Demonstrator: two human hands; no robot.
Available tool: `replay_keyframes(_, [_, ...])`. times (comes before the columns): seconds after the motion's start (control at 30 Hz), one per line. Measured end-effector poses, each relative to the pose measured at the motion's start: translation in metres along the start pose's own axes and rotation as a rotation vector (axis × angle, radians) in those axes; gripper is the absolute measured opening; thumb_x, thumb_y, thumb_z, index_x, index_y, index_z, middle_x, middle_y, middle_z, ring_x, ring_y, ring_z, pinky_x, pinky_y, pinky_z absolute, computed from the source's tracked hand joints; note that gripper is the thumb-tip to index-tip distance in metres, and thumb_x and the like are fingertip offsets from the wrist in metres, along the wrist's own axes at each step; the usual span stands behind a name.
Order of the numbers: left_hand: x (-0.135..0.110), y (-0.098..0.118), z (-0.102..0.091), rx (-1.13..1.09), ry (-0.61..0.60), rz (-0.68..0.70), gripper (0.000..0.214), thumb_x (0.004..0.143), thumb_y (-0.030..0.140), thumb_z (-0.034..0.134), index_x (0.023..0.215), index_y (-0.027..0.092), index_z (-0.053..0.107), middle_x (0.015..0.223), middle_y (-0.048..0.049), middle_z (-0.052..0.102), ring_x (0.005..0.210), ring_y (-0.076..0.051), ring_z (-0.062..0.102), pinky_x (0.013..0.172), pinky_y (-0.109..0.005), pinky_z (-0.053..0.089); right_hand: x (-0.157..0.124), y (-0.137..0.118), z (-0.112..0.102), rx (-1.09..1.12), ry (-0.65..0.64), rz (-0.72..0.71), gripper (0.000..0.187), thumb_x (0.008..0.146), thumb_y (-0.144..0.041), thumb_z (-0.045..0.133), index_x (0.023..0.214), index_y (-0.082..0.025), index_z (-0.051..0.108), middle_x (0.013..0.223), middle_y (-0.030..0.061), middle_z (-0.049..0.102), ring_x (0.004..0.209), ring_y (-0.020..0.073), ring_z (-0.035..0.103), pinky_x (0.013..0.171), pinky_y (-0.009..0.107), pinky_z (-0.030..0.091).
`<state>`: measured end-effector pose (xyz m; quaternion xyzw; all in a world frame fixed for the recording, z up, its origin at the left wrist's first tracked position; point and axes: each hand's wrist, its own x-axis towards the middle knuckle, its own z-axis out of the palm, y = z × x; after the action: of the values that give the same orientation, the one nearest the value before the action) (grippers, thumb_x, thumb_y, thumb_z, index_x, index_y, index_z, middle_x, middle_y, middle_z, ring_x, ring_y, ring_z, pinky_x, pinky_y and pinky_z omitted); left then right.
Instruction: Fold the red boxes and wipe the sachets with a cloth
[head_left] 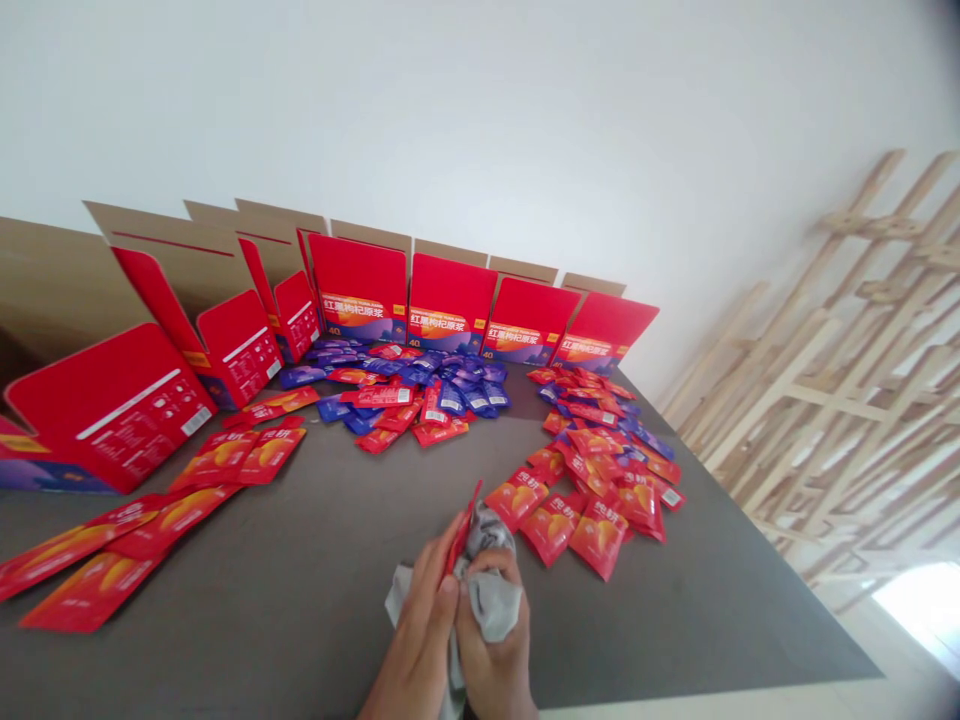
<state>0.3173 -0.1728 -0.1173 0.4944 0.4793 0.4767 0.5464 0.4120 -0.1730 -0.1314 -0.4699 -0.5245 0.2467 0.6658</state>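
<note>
A grey bench (300, 640) against a white wall (450, 120), open red cardboard cartons (450, 300) stood along its back edge, blue sachets (427, 385) and red sachets (600, 450) heaped loose before them, a single red sachet (463, 530) pinched in the closed left hand (416, 640), a grey cloth (491, 610) gripped in the curled right hand (495, 650), both hands pressed together near the bench's front.

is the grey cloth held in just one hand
No, the left hand and the right hand both grip the grey cloth.
</note>
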Motion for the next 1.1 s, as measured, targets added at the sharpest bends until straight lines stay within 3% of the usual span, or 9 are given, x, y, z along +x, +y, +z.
replay_keyframes(0.07, [-0.004, 0.0, 0.002, -0.002, -0.057, 0.023, 0.059, 0.099, 0.061, 0.049, 0.147, 0.029, 0.059, 0.16, -0.007, 0.05, 0.155, -0.029, 0.036, 0.13, -0.047, 0.022, 0.004, -0.001, -0.003, -0.03, 0.146, -0.014, 0.008, 0.095, -0.028, 0.062, 0.092, -0.023, 0.056, 0.075, -0.0046, 0.057, 0.061, 0.0131, 0.055, 0.058, 0.023, 0.046])
replay_keyframes(0.17, [-0.004, -0.006, -0.001, -0.128, -0.093, -0.06, 0.068, 0.09, 0.061, 0.066, 0.149, 0.028, 0.055, 0.151, -0.0108, 0.06, 0.145, -0.031, 0.05, 0.122, -0.043, 0.038, 0.008, -0.003, -0.01, -0.107, 0.333, -0.033, 0.01, 0.097, -0.031, 0.063, 0.096, -0.025, 0.055, 0.077, -0.0054, 0.055, 0.062, 0.0137, 0.053, 0.061, 0.025, 0.044])
replay_keyframes(0.27, [0.004, -0.013, -0.008, -0.362, -0.109, -0.16, 0.088, 0.078, 0.054, 0.084, 0.153, 0.024, 0.048, 0.125, -0.0114, 0.073, 0.116, -0.027, 0.07, 0.099, -0.034, 0.055, 0.007, -0.006, -0.019, -0.178, 0.462, -0.071, 0.012, 0.099, -0.034, 0.06, 0.095, -0.026, 0.052, 0.079, -0.0047, 0.052, 0.066, 0.0152, 0.053, 0.063, 0.027, 0.042])
replay_keyframes(0.4, [0.019, -0.011, -0.02, -0.499, -0.038, -0.247, 0.085, 0.069, 0.039, 0.094, 0.144, 0.022, 0.058, 0.091, -0.0028, 0.077, 0.078, -0.016, 0.071, 0.074, -0.023, 0.055, -0.003, -0.008, -0.029, -0.161, 0.525, -0.122, 0.015, 0.098, -0.035, 0.06, 0.092, -0.026, 0.049, 0.084, -0.0028, 0.057, 0.075, 0.0171, 0.058, 0.072, 0.028, 0.045])
replay_keyframes(0.5, [0.026, -0.003, -0.022, -0.572, 0.045, -0.269, 0.079, 0.068, 0.046, 0.093, 0.137, 0.019, 0.065, 0.098, -0.0083, 0.079, 0.085, -0.022, 0.075, 0.082, -0.03, 0.059, -0.006, -0.011, -0.03, -0.16, 0.401, -0.169, 0.015, 0.094, -0.028, 0.064, 0.089, -0.026, 0.05, 0.084, -0.0022, 0.063, 0.072, 0.0164, 0.061, 0.072, 0.027, 0.047])
replay_keyframes(0.7, [0.019, 0.006, -0.004, -0.632, 0.153, -0.379, 0.066, 0.058, 0.052, 0.096, 0.11, 0.016, 0.079, 0.101, -0.0117, 0.082, 0.101, -0.033, 0.076, 0.091, -0.039, 0.061, 0.005, -0.008, -0.013, -0.309, -0.18, -0.228, 0.023, 0.081, -0.009, 0.062, 0.096, -0.026, 0.062, 0.086, -0.0005, 0.066, 0.073, 0.0161, 0.064, 0.065, 0.023, 0.048])
replay_keyframes(0.83, [0.017, 0.011, -0.002, -0.701, 0.196, -0.431, 0.061, 0.047, 0.046, 0.101, 0.096, 0.015, 0.081, 0.089, -0.0086, 0.081, 0.095, -0.031, 0.077, 0.091, -0.038, 0.061, 0.003, 0.001, -0.009, -0.356, -0.222, -0.179, 0.028, 0.076, -0.006, 0.059, 0.096, -0.026, 0.061, 0.088, 0.0, 0.065, 0.074, 0.0167, 0.064, 0.066, 0.024, 0.048])
replay_keyframes(1.0, [0.028, 0.021, -0.015, -0.728, 0.277, -0.327, 0.056, 0.048, 0.04, 0.102, 0.094, 0.017, 0.08, 0.084, -0.0051, 0.08, 0.092, -0.028, 0.077, 0.09, -0.035, 0.061, 0.0, 0.0, -0.012, -0.34, -0.374, -0.16, 0.036, 0.068, -0.003, 0.058, 0.097, -0.025, 0.061, 0.091, 0.0, 0.066, 0.075, 0.0155, 0.067, 0.066, 0.022, 0.049])
replay_keyframes(1.1, [0.029, 0.021, -0.019, -0.588, 0.188, -0.285, 0.055, 0.057, 0.048, 0.097, 0.099, 0.016, 0.081, 0.096, -0.0087, 0.081, 0.103, -0.031, 0.075, 0.094, -0.036, 0.06, 0.003, 0.0, -0.01, -0.328, -0.354, -0.184, 0.032, 0.073, -0.004, 0.057, 0.097, -0.025, 0.062, 0.091, 0.0006, 0.066, 0.076, 0.0153, 0.067, 0.067, 0.022, 0.051])
